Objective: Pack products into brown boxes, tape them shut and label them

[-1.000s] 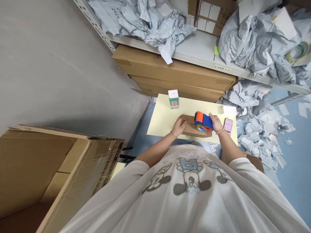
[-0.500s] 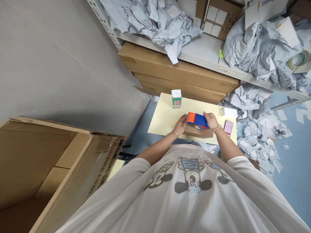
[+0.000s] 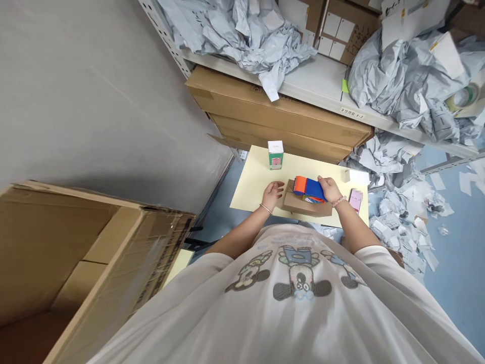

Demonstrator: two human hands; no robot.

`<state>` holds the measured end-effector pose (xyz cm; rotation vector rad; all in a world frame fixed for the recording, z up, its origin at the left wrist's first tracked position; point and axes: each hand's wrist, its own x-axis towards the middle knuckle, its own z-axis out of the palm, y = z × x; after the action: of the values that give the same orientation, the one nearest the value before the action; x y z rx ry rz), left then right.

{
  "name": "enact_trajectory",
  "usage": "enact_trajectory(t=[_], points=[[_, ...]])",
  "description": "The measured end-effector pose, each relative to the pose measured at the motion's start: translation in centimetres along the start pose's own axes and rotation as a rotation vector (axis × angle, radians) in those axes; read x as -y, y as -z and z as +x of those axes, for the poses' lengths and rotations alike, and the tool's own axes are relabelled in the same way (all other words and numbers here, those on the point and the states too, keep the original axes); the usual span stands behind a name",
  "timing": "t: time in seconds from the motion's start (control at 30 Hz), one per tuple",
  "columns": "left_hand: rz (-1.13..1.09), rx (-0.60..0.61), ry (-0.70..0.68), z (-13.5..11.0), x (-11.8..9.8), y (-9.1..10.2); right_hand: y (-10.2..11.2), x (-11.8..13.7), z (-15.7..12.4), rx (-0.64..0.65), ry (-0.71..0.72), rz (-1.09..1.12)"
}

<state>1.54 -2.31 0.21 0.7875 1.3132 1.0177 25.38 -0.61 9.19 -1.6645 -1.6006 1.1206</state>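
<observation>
A small brown cardboard box [image 3: 303, 206] lies on the pale yellow table [image 3: 257, 187] in front of me. My right hand [image 3: 329, 189] grips a blue and orange tape dispenser [image 3: 307, 186] that rests on top of the box. My left hand [image 3: 273, 192] lies on the table just left of the box, fingers curled, touching its left end. A white and green carton [image 3: 275, 154] stands upright at the far left of the table.
A pink phone [image 3: 355, 200] lies at the table's right edge, a white slip [image 3: 357, 176] behind it. Flat brown cartons [image 3: 273, 116] and a shelf [image 3: 322, 81] heaped with grey mailer bags stand behind. A large open carton [image 3: 76, 263] is at my left. Paper scraps litter the blue floor.
The tape dispenser has slid left along the top of the box. My left hand has moved off the box top to the table at its left end.
</observation>
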Motion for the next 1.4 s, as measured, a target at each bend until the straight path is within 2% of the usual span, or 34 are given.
enact_trajectory(t=[0.17, 0.27, 0.37, 0.53, 0.93, 1.2, 1.4], points=[[0.083, -0.052, -0.082, -1.5, -3.4, 0.1, -0.1, 0.0, -0.1, -0.013, 0.003, -0.038], [0.150, 0.009, -0.088, -2.2, -5.4, -0.2, -0.2, 0.2, -0.2, -0.010, 0.006, -0.071], [0.308, 0.089, -0.132, -2.5, -6.5, -0.4, -0.3, 0.5, -0.3, -0.013, 0.024, -0.101], [0.469, 0.151, -0.126, -2.6, -6.4, -0.2, -0.3, 0.8, -0.4, -0.020, 0.030, -0.134], [0.316, 0.193, 0.062, -1.6, -7.7, 0.2, -0.2, 1.2, -0.2, 0.038, 0.066, -0.188], [0.344, 0.207, -0.046, -0.4, -8.0, 0.5, -0.3, 1.1, -0.4, 0.115, 0.075, -0.186], [0.429, 0.225, -0.080, -0.8, -7.9, 1.2, 0.0, 1.2, -0.9, 0.093, 0.041, -0.153]])
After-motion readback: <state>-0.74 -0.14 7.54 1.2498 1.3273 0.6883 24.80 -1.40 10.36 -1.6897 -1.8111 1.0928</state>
